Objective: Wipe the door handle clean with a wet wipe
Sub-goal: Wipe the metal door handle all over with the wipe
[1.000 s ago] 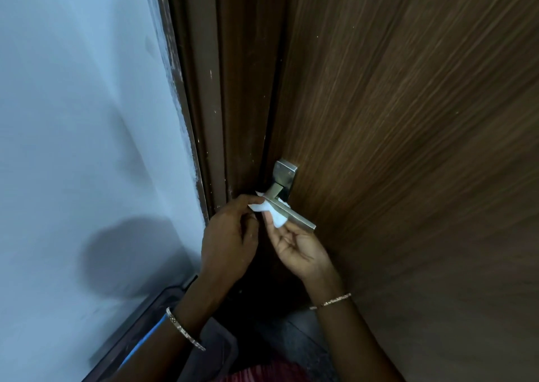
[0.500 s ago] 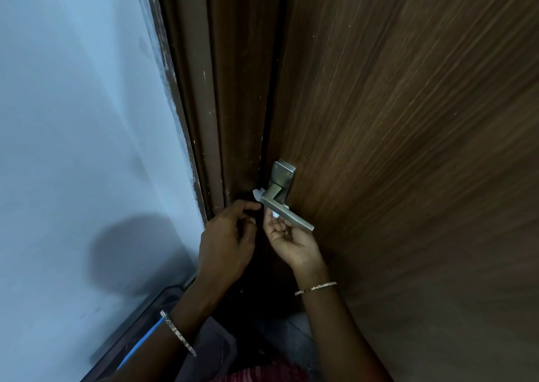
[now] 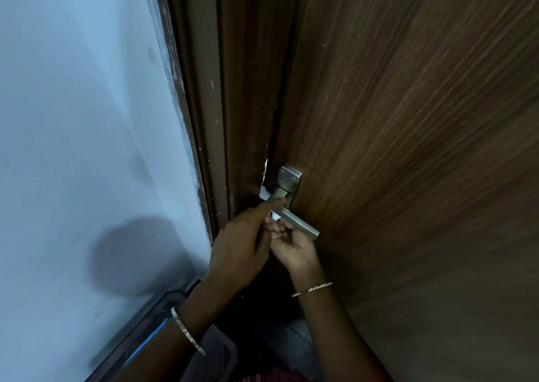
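A brushed-metal lever door handle [image 3: 300,225] on a square plate sits at the left edge of the brown wooden door [image 3: 408,148]. A white wet wipe [image 3: 264,197] is wrapped around the handle's neck, mostly hidden by fingers. My left hand [image 3: 242,247] reaches up from below left, its fingertips pinching the wipe against the top of the lever. My right hand [image 3: 291,244] is palm-up under the lever, its fingers curled on the wipe's lower end.
A dark brown door frame [image 3: 210,119] stands left of the door, with a pale blue wall [image 3: 87,119] beyond it. A dark skirting runs along the floor at bottom left. Both wrists wear thin bangles.
The wipe has slid from the lever's middle to its neck by the door edge. My left fingers have risen onto the top of the lever. Less of the wipe shows now.
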A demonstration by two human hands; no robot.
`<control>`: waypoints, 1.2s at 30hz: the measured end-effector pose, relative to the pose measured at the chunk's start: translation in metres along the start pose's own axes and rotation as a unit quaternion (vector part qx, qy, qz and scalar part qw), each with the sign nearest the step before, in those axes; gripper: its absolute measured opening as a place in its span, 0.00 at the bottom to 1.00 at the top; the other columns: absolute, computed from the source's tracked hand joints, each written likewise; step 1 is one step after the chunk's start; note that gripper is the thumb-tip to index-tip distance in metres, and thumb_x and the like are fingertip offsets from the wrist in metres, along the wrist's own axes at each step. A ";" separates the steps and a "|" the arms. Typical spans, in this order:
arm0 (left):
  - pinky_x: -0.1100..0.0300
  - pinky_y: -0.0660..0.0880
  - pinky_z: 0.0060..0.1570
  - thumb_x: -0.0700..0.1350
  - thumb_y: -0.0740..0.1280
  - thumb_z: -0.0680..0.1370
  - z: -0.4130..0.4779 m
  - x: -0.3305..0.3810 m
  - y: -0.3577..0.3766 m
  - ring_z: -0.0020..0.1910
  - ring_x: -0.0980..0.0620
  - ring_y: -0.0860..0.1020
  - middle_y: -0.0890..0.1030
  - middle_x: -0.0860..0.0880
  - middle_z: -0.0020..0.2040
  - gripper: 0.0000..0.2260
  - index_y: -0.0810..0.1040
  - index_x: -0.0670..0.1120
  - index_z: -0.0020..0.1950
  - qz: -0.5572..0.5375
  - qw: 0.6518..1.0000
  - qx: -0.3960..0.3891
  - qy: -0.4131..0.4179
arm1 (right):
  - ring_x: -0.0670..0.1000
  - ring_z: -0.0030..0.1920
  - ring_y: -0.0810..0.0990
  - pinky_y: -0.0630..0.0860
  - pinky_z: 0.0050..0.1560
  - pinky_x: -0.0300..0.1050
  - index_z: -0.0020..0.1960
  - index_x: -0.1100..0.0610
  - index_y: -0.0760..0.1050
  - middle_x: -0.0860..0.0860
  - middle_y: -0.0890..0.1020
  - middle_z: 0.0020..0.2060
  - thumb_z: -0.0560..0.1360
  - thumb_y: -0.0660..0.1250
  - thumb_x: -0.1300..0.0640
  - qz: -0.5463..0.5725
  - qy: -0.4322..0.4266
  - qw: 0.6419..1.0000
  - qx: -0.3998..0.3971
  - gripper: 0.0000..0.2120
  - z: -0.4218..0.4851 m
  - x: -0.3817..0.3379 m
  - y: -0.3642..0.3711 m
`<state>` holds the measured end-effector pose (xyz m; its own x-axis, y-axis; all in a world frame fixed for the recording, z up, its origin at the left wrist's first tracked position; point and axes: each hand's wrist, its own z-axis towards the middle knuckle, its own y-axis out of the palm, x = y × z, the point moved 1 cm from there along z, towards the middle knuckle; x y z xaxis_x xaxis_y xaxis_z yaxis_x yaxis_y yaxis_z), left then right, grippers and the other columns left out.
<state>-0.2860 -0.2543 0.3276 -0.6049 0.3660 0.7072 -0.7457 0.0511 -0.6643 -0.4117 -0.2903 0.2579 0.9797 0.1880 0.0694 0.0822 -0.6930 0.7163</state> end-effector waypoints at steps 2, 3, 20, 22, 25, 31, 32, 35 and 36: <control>0.59 0.77 0.43 0.45 0.61 0.77 0.003 0.004 0.003 0.50 0.56 0.79 0.79 0.55 0.55 0.26 0.63 0.65 0.72 0.043 0.999 -0.029 0.009 | 0.58 0.49 0.80 0.76 0.60 0.49 0.50 0.67 0.76 0.63 0.82 0.44 0.81 0.58 0.66 -0.025 -0.001 1.000 -0.001 0.09 0.003 0.005 0.001; 0.58 0.77 0.42 0.46 0.60 0.77 0.004 0.006 0.004 0.50 0.56 0.79 0.79 0.55 0.55 0.26 0.63 0.66 0.72 0.069 0.997 -0.037 0.011 | 0.57 0.50 0.79 0.73 0.67 0.47 0.50 0.67 0.76 0.62 0.81 0.45 0.78 0.60 0.66 -0.041 -0.004 0.999 -0.002 0.07 0.005 0.008 0.002; 0.62 0.70 0.38 0.48 0.59 0.77 0.006 0.011 0.006 0.46 0.53 0.80 0.80 0.55 0.54 0.21 0.67 0.62 0.68 0.119 0.992 -0.031 0.016 | 0.57 0.67 0.76 0.82 0.54 0.56 0.48 0.70 0.76 0.61 0.81 0.50 0.75 0.58 0.74 -0.060 -0.104 0.993 -0.019 0.08 -0.033 -0.010 -0.005; 0.63 0.69 0.37 0.47 0.61 0.76 0.003 0.008 0.006 0.42 0.56 0.77 0.79 0.56 0.53 0.23 0.66 0.63 0.70 0.118 0.992 -0.034 0.007 | 0.57 0.69 0.76 0.78 0.57 0.55 0.48 0.69 0.76 0.61 0.81 0.47 0.71 0.60 0.74 -0.049 -0.107 0.993 -0.020 0.09 -0.038 -0.010 -0.004; 0.65 0.66 0.36 0.45 0.62 0.76 0.002 0.006 0.007 0.38 0.61 0.70 0.79 0.56 0.49 0.24 0.67 0.64 0.70 0.101 0.994 -0.039 -0.005 | 0.58 0.68 0.77 0.78 0.58 0.55 0.51 0.70 0.75 0.62 0.82 0.50 0.67 0.62 0.74 -0.052 -0.109 0.993 -0.016 0.13 -0.044 -0.007 -0.004; 0.64 0.71 0.35 0.45 0.61 0.76 0.000 0.006 0.007 0.38 0.57 0.75 0.75 0.58 0.44 0.24 0.66 0.65 0.69 0.085 0.996 -0.039 -0.006 | 0.58 0.52 0.83 0.84 0.50 0.53 0.53 0.70 0.76 0.64 0.85 0.46 0.74 0.61 0.73 -0.122 -0.160 0.979 -0.003 0.09 -0.073 -0.019 -0.002; 0.66 0.68 0.33 0.46 0.61 0.76 0.000 0.006 0.007 0.37 0.58 0.74 0.73 0.59 0.42 0.24 0.65 0.65 0.69 0.092 0.995 -0.036 -0.007 | 0.57 0.51 0.83 0.84 0.51 0.52 0.54 0.70 0.76 0.63 0.84 0.48 0.77 0.60 0.72 -0.152 -0.182 0.971 0.011 0.09 -0.078 -0.020 -0.002; 0.69 0.62 0.31 0.47 0.60 0.77 0.002 0.006 0.007 0.35 0.59 0.72 0.69 0.60 0.40 0.21 0.66 0.64 0.69 0.104 0.994 -0.033 0.000 | 0.55 0.51 0.83 0.80 0.57 0.49 0.59 0.69 0.76 0.62 0.83 0.53 0.79 0.62 0.70 -0.247 -0.307 0.917 0.056 0.10 -0.090 -0.016 -0.009; 0.67 0.63 0.31 0.47 0.60 0.77 0.002 0.006 0.006 0.35 0.59 0.72 0.70 0.60 0.40 0.21 0.67 0.64 0.68 0.099 0.994 -0.035 0.001 | 0.53 0.49 0.83 0.79 0.56 0.48 0.58 0.68 0.76 0.62 0.83 0.52 0.79 0.63 0.70 -0.273 -0.349 0.894 0.061 0.09 -0.093 -0.014 -0.010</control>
<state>-0.2947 -0.2538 0.3280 -0.7374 0.3780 0.5597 -0.5905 0.0415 -0.8060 -0.4429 -0.2211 0.3143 0.6596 0.0696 -0.7484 0.5602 -0.7093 0.4278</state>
